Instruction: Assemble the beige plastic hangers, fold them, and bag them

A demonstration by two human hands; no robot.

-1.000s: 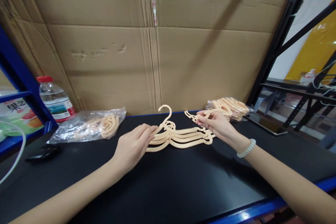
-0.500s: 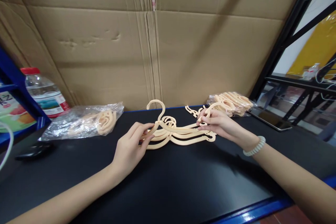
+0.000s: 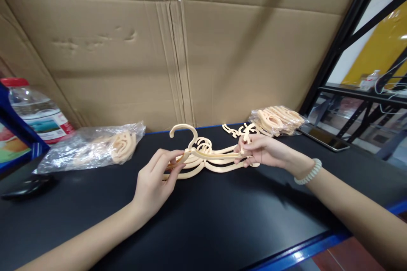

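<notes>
A cream plastic clothes hanger (image 3: 214,156) is raised at a slant over the table, its hook curving up to the left. My left hand (image 3: 154,182) pinches the hanger's left arm between thumb and fingers, close to the hook's base. At the right end of the same hanger, my right hand (image 3: 269,151) closes its fingertips on that end, with a small cream piece sticking up from between them. Whether that piece is joined to the hanger I cannot tell. Beneath lie several stacked hangers (image 3: 222,169), partly hidden by both hands.
Small cream hook pieces (image 3: 233,130) lie behind my right hand. A clear bag of hangers (image 3: 280,119) and a phone (image 3: 326,137) are at the right. To the left are another bag (image 3: 92,146), a black mouse (image 3: 30,186) and a large bottle (image 3: 38,112). Cardboard (image 3: 121,59) stands behind.
The right part of the held hanger now shows between my hands, its end meeting my right fingers. The small piece in my right hand has turned more upright. The view has shifted slightly.
</notes>
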